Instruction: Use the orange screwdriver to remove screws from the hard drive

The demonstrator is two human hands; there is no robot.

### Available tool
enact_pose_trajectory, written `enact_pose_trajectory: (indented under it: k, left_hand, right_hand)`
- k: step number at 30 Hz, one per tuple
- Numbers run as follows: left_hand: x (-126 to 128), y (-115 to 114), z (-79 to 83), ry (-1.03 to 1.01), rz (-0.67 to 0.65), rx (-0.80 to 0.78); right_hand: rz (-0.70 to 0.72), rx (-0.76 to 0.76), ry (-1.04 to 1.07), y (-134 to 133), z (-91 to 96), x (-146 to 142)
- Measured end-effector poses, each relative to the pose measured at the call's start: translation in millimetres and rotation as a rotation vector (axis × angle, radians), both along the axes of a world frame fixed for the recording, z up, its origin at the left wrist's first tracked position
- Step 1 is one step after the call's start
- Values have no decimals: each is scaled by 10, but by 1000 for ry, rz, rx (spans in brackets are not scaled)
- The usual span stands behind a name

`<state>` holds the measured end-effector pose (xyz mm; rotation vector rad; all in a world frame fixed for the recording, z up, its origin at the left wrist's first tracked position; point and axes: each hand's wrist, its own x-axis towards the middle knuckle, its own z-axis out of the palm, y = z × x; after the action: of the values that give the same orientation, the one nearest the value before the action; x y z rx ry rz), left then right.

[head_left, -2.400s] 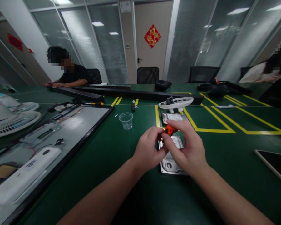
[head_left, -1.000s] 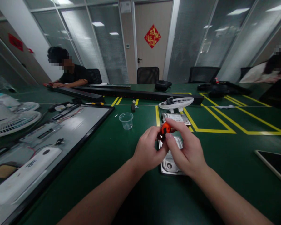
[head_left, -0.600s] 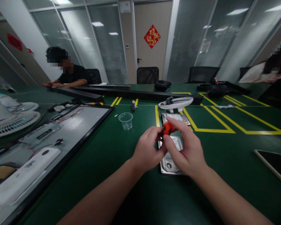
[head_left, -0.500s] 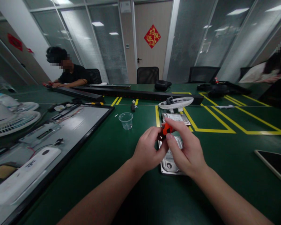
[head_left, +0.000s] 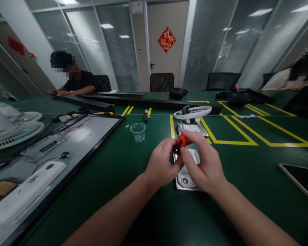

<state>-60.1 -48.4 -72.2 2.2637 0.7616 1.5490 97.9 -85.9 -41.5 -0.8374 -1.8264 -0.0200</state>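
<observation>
Pinching small orange-and-black plastic tool (head_left: 181, 140) between fingertips of left hand (head_left: 161, 165) and right hand (head_left: 206, 167), hands together, just above silver metal hard drive (head_left: 186, 178) flat on green table (head_left: 246, 171). Drive cover looks still on; tool tip hidden; work seems early.

This is an office meeting room: a long green table (head_left: 113, 171), black chairs (head_left: 162, 82) at twelve o'clock, glass walls (head_left: 118, 51) behind them, and a person (head_left: 79, 82) working at ten o'clock.
</observation>
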Motion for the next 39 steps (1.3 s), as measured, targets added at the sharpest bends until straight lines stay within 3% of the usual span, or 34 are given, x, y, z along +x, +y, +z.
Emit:
enact_pose_trajectory:
  k: [11,19,28,39]
  left_hand:
    - [-10,19,-29,0,21,3]
    - [3,-1,38,30,-1,33]
    - [-7,11,-33,-31,29,14]
    - [5,-17,20,-31,23,33]
  right_hand:
    - [-66,39,19,27,-4,7]
    - [6,-11,-11,-12,8,-4]
    - [-70,47,19,31,-13,11]
    - [-22,-4,8,10,-18,6]
